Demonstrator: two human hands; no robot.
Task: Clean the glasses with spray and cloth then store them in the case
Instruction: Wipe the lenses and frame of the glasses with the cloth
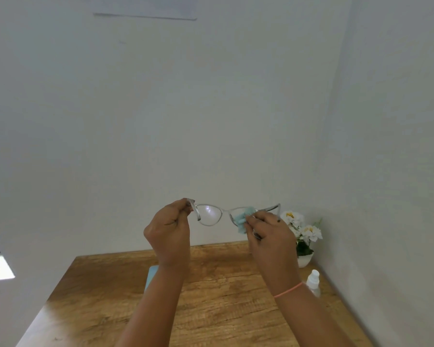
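Aloft, left hand [169, 229] pinching the clear-framed glasses [208, 215] at their nine o'clock hinge, right hand [271, 236] pinching a pale blue cloth [243, 219] over the three o'clock lens.

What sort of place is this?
Probably a home or office corner: a wooden table set against bare white walls, with a small pot of white flowers and a spray bottle on it.

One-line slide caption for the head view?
Left hand holds clear-framed glasses by one corner while right hand pinches a light-blue cloth on the other lens above a wooden table.
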